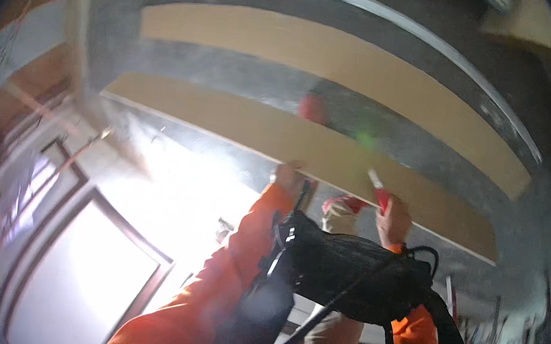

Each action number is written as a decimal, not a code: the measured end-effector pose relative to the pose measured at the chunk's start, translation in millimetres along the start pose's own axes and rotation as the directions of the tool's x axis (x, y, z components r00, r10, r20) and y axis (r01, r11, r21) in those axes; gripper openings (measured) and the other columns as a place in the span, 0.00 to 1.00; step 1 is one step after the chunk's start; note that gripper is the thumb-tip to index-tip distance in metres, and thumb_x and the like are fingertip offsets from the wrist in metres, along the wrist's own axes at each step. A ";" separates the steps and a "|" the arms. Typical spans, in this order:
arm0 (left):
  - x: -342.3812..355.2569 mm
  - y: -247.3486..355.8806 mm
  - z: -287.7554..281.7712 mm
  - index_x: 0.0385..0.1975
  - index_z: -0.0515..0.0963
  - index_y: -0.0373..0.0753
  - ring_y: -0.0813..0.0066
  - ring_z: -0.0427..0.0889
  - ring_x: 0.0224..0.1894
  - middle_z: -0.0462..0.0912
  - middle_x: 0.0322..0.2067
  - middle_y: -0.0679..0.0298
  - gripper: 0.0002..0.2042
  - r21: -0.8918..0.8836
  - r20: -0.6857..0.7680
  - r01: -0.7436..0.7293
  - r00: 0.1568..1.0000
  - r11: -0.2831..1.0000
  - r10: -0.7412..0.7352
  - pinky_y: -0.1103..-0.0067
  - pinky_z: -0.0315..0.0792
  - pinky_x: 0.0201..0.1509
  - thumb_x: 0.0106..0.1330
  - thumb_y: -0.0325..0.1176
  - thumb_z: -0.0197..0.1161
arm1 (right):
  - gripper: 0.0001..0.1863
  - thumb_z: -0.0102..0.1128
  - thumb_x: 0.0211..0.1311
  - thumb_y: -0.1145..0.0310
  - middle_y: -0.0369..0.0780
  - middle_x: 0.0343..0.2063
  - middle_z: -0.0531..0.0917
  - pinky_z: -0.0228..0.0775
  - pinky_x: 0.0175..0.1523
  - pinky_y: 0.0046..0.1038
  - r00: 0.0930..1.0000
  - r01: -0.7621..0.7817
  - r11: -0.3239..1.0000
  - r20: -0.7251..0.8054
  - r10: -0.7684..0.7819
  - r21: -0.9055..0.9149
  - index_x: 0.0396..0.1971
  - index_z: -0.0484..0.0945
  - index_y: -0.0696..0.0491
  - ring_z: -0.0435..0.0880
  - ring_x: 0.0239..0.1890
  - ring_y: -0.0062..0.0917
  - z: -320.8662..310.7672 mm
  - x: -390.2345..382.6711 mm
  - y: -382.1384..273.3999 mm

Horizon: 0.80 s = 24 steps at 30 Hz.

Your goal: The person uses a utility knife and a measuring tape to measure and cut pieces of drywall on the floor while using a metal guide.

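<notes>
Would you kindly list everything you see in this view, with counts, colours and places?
Near board: one, tan, across the middle
Far board: one, tan, beyond it
Long strip: one, whitish, top
Grey surface: one, grey, around the boards
Blurred object: one, red, at near board's upper edge
Framed panel: one, white with brown frame, lower left
Mesh item: one, black, between forearms
Tool: one, red-handled, pale-tipped, in right hand
Rim clutter: uncounted, blurred
Sleeves: two, orange, lower view
Left hand: one, bare, at near board's lower edge
Right hand: one, bare, around tool
</notes>
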<state>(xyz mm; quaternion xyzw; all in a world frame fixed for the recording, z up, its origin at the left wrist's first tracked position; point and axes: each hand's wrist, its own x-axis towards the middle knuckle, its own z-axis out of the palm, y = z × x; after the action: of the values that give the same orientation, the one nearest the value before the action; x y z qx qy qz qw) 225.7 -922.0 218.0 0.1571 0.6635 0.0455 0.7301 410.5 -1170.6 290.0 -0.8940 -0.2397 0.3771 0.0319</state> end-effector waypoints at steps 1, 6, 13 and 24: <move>-6.0 -1.7 4.6 0.44 0.72 0.23 0.60 0.84 0.33 0.81 0.35 0.50 0.19 -0.039 -0.069 -0.009 0.998 0.999 0.007 0.70 0.80 0.29 0.55 0.29 0.62 | 0.16 0.65 0.48 0.67 0.44 0.34 0.82 0.74 0.45 0.42 1.000 -0.004 1.000 -0.017 0.003 -0.022 0.40 0.78 0.52 0.81 0.40 0.42 4.1 -2.9 3.8; -38.7 26.2 47.1 0.42 0.74 0.25 0.59 0.84 0.35 0.80 0.37 0.51 0.17 0.351 -0.344 0.125 0.939 0.928 0.003 0.68 0.80 0.33 0.58 0.32 0.62 | 0.15 0.64 0.51 0.65 0.46 0.36 0.82 0.74 0.46 0.43 0.958 0.282 0.957 -0.075 -0.277 0.073 0.39 0.78 0.53 0.81 0.40 0.41 -9.2 5.2 29.3; 25.6 -3.0 29.2 0.38 0.77 0.32 0.63 0.85 0.36 0.81 0.37 0.54 0.17 0.213 -0.194 0.077 0.980 0.974 -0.035 0.73 0.80 0.31 0.56 0.39 0.65 | 0.14 0.63 0.52 0.62 0.48 0.38 0.82 0.72 0.46 0.45 0.947 0.222 0.973 0.252 -0.201 -0.058 0.37 0.80 0.53 0.81 0.41 0.45 18.0 49.0 47.7; 88.0 14.7 118.5 0.59 0.69 0.40 0.47 0.81 0.42 0.69 0.59 0.50 0.37 0.814 -0.234 0.199 0.972 0.546 -0.005 0.57 0.77 0.39 0.56 0.63 0.60 | 0.14 0.60 0.58 0.62 0.47 0.39 0.81 0.72 0.47 0.42 0.986 0.167 0.965 0.021 -0.166 -0.201 0.42 0.79 0.50 0.80 0.42 0.44 2.3 120.2 88.8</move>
<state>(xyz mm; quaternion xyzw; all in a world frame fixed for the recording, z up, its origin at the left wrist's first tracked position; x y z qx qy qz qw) 354.5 -903.9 146.5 0.4392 0.6849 -0.3004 0.4978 517.0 -1194.9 188.0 -0.8686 -0.3511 0.3486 -0.0282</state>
